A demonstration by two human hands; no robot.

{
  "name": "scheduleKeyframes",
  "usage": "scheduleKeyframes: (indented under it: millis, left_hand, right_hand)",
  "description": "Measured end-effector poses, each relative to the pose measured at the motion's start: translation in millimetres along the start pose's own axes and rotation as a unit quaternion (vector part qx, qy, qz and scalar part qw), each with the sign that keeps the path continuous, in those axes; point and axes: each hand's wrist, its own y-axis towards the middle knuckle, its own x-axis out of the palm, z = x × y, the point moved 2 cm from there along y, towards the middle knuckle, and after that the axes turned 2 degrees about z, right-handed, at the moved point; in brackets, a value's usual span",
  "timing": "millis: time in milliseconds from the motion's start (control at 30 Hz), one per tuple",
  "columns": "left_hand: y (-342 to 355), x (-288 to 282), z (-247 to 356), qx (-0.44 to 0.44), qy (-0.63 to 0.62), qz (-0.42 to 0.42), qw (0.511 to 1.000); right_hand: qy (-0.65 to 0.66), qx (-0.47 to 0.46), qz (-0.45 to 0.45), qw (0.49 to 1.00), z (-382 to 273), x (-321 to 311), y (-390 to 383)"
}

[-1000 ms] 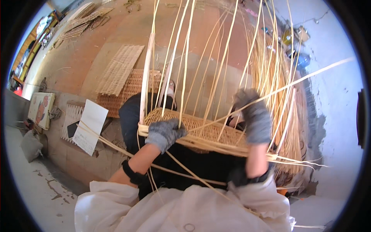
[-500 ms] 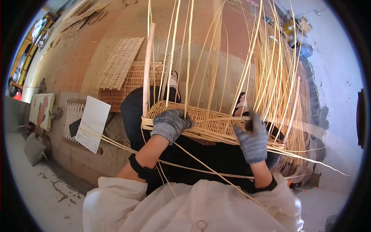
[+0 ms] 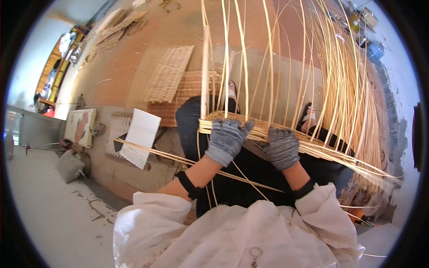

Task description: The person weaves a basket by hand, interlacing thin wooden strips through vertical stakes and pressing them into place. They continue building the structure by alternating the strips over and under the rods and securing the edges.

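A partly woven wicker basket (image 3: 324,153) lies across my lap, with tall pale rods (image 3: 271,58) rising from its edges. A thicker wooden post (image 3: 204,73) stands at its left corner. My left hand (image 3: 228,140), in a grey knitted glove, is closed over the near woven edge beside that corner. Close to its right, my gloved right hand (image 3: 282,148) curls its fingers over the same edge. Both thumbs point toward each other, and the palms hide the weave beneath. Long loose rods (image 3: 178,158) stick out to the left, below my left hand.
A thick bundle of long rods (image 3: 357,107) lies at the right by the wall. Woven panels (image 3: 170,73) rest on the floor ahead. To the left are a white paper sheet (image 3: 142,137), a picture-covered board (image 3: 80,128) and a grey sack (image 3: 70,166).
My right hand, raised with fingers apart before, has come left and down onto the basket's edge. My left hand stays near the left corner. The whole view has shifted, so things appear further right.
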Motion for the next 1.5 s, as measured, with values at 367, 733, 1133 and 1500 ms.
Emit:
scheduleKeyframes:
  millis: [367, 733, 1133, 1500]
  left_hand:
    - [31.5, -23.1, -122.2, -0.33, -0.804, -0.004, 0.495]
    - [29.2, -2.1, -115.2, -0.334, -0.862, -0.036, 0.379]
    - [25.7, -18.3, -119.1, -0.37, -0.793, -0.041, 0.482]
    - [53.2, -49.8, 32.5, -0.122, -0.429, -0.224, 0.866]
  right_hand:
    - [-0.019, -0.03, -0.227, 0.973, 18.8, -60.8, 0.1]
    - [0.128, -0.144, -0.292, 0.937, 50.2, -69.6, 22.3]
    - [0.165, -0.093, -0.318, 0.929, 60.9, -60.3, 14.4]
    - [0.113, -0.081, -0.271, 0.952, 76.7, -50.2, -9.0]
